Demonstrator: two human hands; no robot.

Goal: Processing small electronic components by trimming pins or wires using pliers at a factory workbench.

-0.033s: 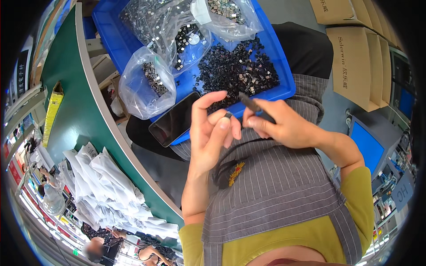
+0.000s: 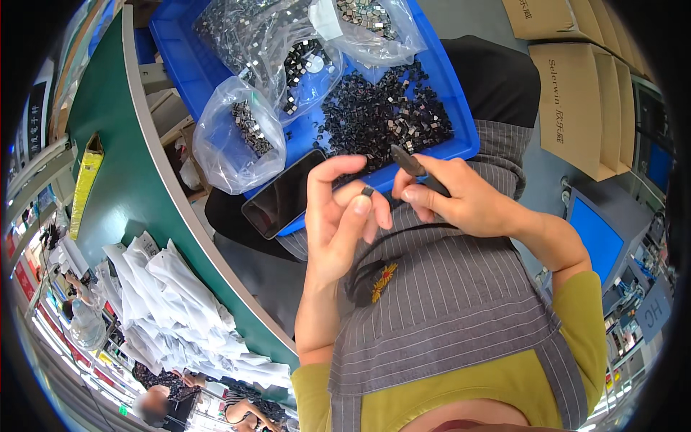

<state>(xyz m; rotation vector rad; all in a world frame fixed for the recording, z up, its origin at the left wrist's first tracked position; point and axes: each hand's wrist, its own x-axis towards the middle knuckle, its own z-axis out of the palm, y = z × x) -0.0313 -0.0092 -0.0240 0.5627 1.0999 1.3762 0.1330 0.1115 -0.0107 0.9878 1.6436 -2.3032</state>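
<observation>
Small dark piece (image 2: 368, 191) pinched by thumb and finger of the left hand (image 2: 335, 223): grip it steadily, edge clear; the right hand (image 2: 466, 200) has its fingers wrapped round a dark-handled tool (image 2: 409, 163), tip apart, near the blue tray (image 2: 455, 98)

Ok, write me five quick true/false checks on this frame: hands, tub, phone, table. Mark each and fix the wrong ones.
1. The left hand pinches a small dark piece. True.
2. The right hand is empty. False: the right hand grips a pliers-like hand tool.
3. All the small parts in the blue plastic tub are bagged. False: many dark parts lie loose beside the clear plastic bags.
4. A pile of white bundles lies on the green tabletop. True.
5. The black smartphone lies among the white bundles. False: the black smartphone is at the tub's near side, off the tabletop.
</observation>
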